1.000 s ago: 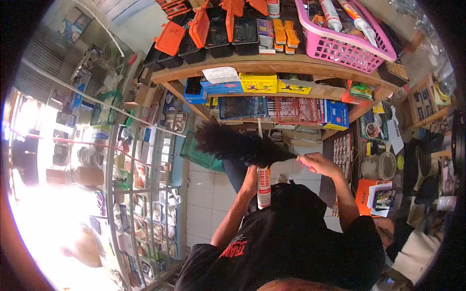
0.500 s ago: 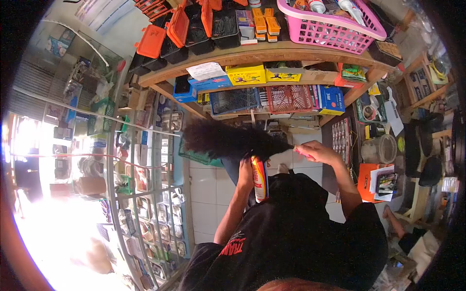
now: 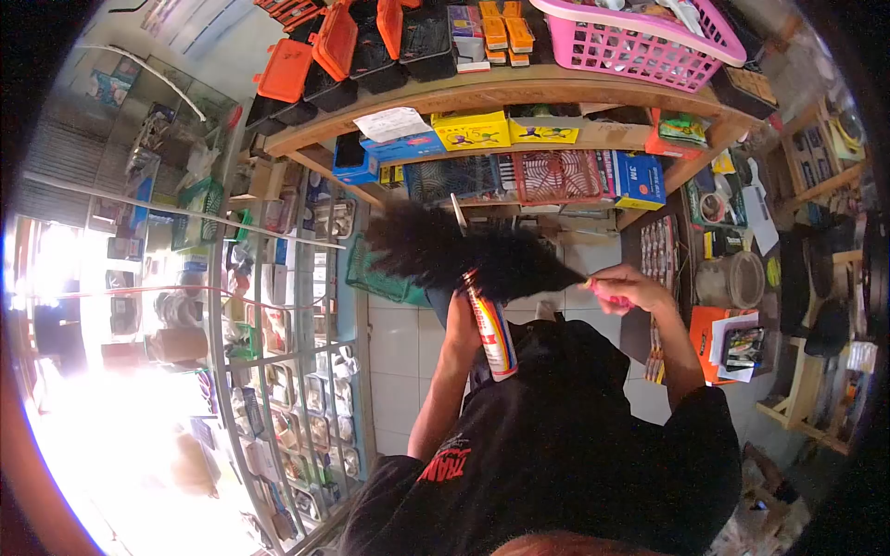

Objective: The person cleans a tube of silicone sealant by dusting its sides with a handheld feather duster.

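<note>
My right hand (image 3: 623, 287) is wrapped round the pink handle (image 3: 612, 295) of a fluffy black duster (image 3: 501, 259). The duster's dark feathers stretch leftward across the upper part of a white sealant tube (image 3: 493, 338) with red, yellow and blue markings. My left hand (image 3: 461, 315) is at the tube's left side, closed on it, its fingers partly hidden by the duster. The tube stands tilted in front of my black shirt, and its pale nozzle (image 3: 459, 211) pokes out above the feathers.
Ahead is a wooden shelf (image 3: 519, 88) with black bins with orange lids, small boxes and a pink basket (image 3: 640, 51). A green basket (image 3: 385, 273) lies below on the left. Glass display shelves (image 3: 278, 371) stand at left. An orange folder (image 3: 706, 345) lies at right.
The tube has turned and tilted, its nozzle leaning further left. The duster has shifted over it, and my right hand has moved slightly right. The person's limb at far right is out of sight.
</note>
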{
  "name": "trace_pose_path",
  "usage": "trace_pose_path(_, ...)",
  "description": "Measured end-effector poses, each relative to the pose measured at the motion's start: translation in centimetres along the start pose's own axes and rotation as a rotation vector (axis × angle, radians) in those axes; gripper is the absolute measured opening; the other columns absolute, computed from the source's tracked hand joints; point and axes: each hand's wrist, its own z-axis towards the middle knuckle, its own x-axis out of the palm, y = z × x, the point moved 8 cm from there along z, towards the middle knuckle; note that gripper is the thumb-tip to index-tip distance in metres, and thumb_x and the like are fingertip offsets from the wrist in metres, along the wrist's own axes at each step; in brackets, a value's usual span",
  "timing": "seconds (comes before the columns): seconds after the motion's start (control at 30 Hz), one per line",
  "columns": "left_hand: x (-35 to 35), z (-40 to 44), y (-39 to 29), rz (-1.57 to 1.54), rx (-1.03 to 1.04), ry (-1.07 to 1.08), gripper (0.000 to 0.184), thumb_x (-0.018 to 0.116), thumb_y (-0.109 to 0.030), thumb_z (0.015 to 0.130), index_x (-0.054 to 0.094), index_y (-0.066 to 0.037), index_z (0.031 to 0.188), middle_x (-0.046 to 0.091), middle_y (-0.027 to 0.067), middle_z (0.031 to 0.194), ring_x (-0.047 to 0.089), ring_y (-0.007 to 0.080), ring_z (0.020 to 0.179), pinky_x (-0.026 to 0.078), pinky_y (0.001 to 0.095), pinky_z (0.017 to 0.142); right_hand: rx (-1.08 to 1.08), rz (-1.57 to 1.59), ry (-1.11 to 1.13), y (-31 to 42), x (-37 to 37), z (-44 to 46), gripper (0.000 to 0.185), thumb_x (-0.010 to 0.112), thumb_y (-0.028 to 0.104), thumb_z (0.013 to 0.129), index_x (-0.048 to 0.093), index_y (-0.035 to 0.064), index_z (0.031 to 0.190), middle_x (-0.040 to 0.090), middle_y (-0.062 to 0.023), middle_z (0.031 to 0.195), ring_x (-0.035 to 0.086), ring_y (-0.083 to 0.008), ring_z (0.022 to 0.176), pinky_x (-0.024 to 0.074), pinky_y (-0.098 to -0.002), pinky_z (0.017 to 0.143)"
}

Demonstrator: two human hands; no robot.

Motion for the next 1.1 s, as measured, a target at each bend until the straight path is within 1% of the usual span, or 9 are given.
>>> trace_pose_path(0.17,-1.5,-0.1,1.5,0.052,0.058,0.03,0.051,0.053,-0.043,0.092,0.052,-0.008,0.129,0.06,0.0119,0.122,0.058,0.0289,0.107,0.048,0.046,0.092,-0.204,-0.119,0.11,-3.0,2.0,1.9,0.022,0.059,0.027,0.095,0.058,0.0063,0.104,0.06,-0.0007,0.088,0.055,-0.0089,0.062,0.0438,-0.0231,0.052)
trace_pose_path(0.33,-1.3,-0.2,2.0,-0.076,-0.034,0.1,0.05,0.051,-0.041,0.093,0.051,-0.007,0.13,0.058,0.0115,0.126,0.057,0.0295,0.11,0.045,0.0471,0.097,-0.016,-0.418,-0.013,-0.5,4.5,2.1,0.027,0.057,0.032,0.095,0.056,0.005,0.099,0.057,-0.0004,0.067,0.055,-0.0087,0.061,0.0453,-0.0259,0.054)
trace_pose_path(0.43,0.2,-0.3,1.6,0.038,-0.052,0.159,0.034,0.046,-0.011,0.097,0.047,-0.001,0.13,0.055,0.0116,0.128,0.054,0.0239,0.115,0.044,0.0386,0.101,0.048,-0.43,-0.042,-0.4,4.8,2.5,0.026,0.055,0.029,0.097,0.058,0.0044,0.102,0.058,-0.0009,0.068,0.054,-0.0087,0.061,0.0446,-0.0258,0.054)
trace_pose_path(0.63,2.1,-0.2,1.1,-0.03,-0.017,0.134,0.035,0.042,-0.014,0.099,0.047,-0.001,0.131,0.057,0.0112,0.126,0.052,0.0244,0.118,0.043,0.0411,0.101,-0.237,-0.187,-0.201,2.4,2.5,1.7,0.033,0.052,0.014,0.096,0.054,0.0015,0.126,0.058,0.0,0.074,0.051,-0.0059,0.061,0.0419,-0.0213,0.054)
trace_pose_path(0.73,5.4,-1.1,0.7,-0.232,-0.178,0.173,0.053,0.039,-0.045,0.097,0.048,-0.005,0.131,0.056,0.0127,0.126,0.055,0.0315,0.11,0.043,0.0499,0.097,-0.236,-0.35,-0.241,2.2,-0.6,0.4,0.031,0.058,0.009,0.092,0.06,-0.0009,0.122,0.057,0.0009,0.068,0.049,-0.0051,0.058,0.0393,-0.0231,0.052)
trace_pose_path(0.8,5.7,-1.1,-1.7,0.87,0.209,0.118,0.05,0.04,-0.039,0.099,0.046,-0.002,0.131,0.057,0.014,0.124,0.053,0.0285,0.116,0.042,0.0454,0.101,-0.138,-0.406,-0.168,2.0,-1.5,-1.1,0.026,0.06,0.008,0.09,0.065,-0.0015,0.114,0.058,-0.0004,0.066,0.05,-0.0055,0.057,0.0399,-0.0241,0.051)
trace_pose_path(0.93,5.2,-1.6,0.4,-0.294,-0.157,0.253,0.068,0.027,-0.055,0.099,0.043,0.001,0.133,0.055,0.0203,0.126,0.052,0.0315,0.118,0.037,0.0454,0.107,0.047,-0.477,0.013,2.1,-1.9,-4.4,0.025,0.062,0.007,0.088,0.067,-0.0006,0.111,0.064,-0.0022,0.07,0.052,-0.0064,0.061,0.0443,-0.0264,0.056)
trace_pose_path(1.0,4.9,-1.4,-0.8,0.363,0.039,0.254,0.069,0.025,-0.056,0.098,0.041,0.0,0.135,0.052,0.0207,0.13,0.051,0.0335,0.119,0.036,0.0473,0.108,-0.035,-0.46,-0.068,2.0,-2.9,-4.8,0.028,0.064,0.007,0.086,0.066,-0.0013,0.113,0.066,-0.0031,0.071,0.053,-0.0072,0.06,0.0453,-0.0269,0.056)
trace_pose_path(1.1,4.7,-0.5,0.4,-0.414,-0.17,0.226,0.076,0.021,-0.063,0.096,0.036,-0.002,0.14,0.044,0.0221,0.139,0.048,0.0374,0.122,0.035,0.0525,0.105,-0.054,-0.347,-0.212,0.7,-4.0,-4.6,0.026,0.064,0.007,0.086,0.067,-0.0013,0.111,0.067,-0.0051,0.07,0.055,-0.0079,0.059,0.0454,-0.0263,0.055)
